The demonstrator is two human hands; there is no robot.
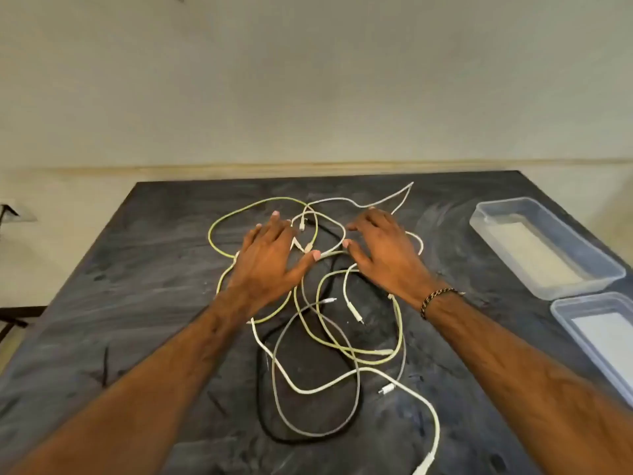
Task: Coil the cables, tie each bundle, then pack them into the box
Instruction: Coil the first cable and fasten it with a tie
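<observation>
Hands (329, 252) spread over tangled cables (322, 337).

The tangled cables (318, 303) sprawled over the middle of the desk (144, 303) beneath both hands, while bare surface lay open to the left and along the far edge, and the clear box (544, 245) and its lid (603, 337) crowded the right side.

No writing can be read anywhere (cables (318, 313), box (544, 246) and table (137, 303) all bare).
</observation>
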